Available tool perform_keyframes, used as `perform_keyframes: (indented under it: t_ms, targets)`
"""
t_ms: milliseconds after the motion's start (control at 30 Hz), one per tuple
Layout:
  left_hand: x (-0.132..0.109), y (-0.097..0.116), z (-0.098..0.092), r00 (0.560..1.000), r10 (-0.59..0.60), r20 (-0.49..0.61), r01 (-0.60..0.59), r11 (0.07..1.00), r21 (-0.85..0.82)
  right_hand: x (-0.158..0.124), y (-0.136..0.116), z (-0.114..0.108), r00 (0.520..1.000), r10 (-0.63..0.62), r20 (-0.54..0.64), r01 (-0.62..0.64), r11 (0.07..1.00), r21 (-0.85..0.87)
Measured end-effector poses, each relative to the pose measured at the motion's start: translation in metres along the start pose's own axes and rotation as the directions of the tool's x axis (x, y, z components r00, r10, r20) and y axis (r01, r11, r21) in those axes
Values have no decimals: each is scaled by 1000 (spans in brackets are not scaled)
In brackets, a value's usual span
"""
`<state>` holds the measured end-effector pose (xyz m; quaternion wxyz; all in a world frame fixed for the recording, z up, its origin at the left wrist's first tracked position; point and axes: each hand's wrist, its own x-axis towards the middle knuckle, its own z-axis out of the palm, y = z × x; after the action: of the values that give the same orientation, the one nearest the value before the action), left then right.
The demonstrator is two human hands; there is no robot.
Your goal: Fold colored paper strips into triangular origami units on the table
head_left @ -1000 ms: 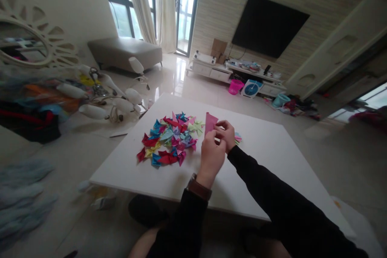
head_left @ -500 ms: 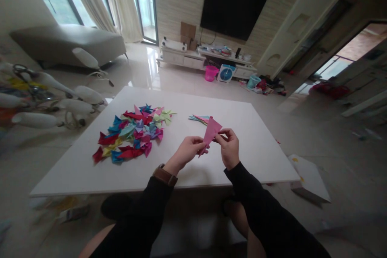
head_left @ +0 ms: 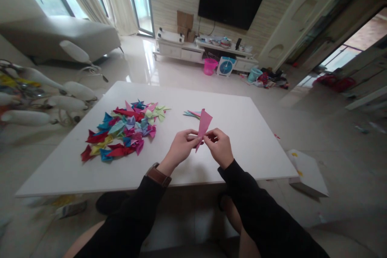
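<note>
A pink folded paper [head_left: 204, 123], long and pointed at its lower end, is held up over the white table [head_left: 242, 149]. My left hand [head_left: 182, 145] pinches its lower part between thumb and fingers. From the right, my right hand [head_left: 219, 145] grips the paper's lower right edge, its fingertips close to the left thumb. Just behind the paper lies a small stack of coloured paper pieces [head_left: 191, 113], partly covered by it. On the left of the table spreads a heap of folded paper cranes [head_left: 123, 129] in red, blue, pink, yellow and green.
A white box [head_left: 308, 171] stands on the floor by the table's right edge. Lamp shades [head_left: 72, 90] reach near the left side. Across the room are a low TV cabinet [head_left: 172, 50], a pink bin [head_left: 209, 66] and a blue fan [head_left: 225, 66].
My right hand has slid down the paper's right edge toward my left hand. The paper now stands more upright. The whole view has shifted slightly.
</note>
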<state>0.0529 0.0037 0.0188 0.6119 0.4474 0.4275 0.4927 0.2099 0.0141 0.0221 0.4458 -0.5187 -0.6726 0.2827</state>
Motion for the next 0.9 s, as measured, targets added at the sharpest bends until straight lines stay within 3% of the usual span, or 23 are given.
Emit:
perform_keyframes:
  t_ms: [233,367,500,733,900]
  targets:
    - [-1,-8,-9,999,2,35,-2,1000,-3,4,7,6,987,143,69,-152,977,150]
    - [-4,-4,-10,1000,-13,-10,13,1000,0,5,5,8,963,211,168,-256,911,322]
    - [-4,-2,-10,997,4,-80,-6,1000,-24,3,0,8,941,260,215,-325,870,370]
    - [-1,-8,-13,991,45,-128,-46,999,-9,3,-2,10,940,247,237,-325,860,394]
    - [-2,-8,-12,986,94,-140,-87,995,57,0,-2,11,960,200,198,-256,914,315]
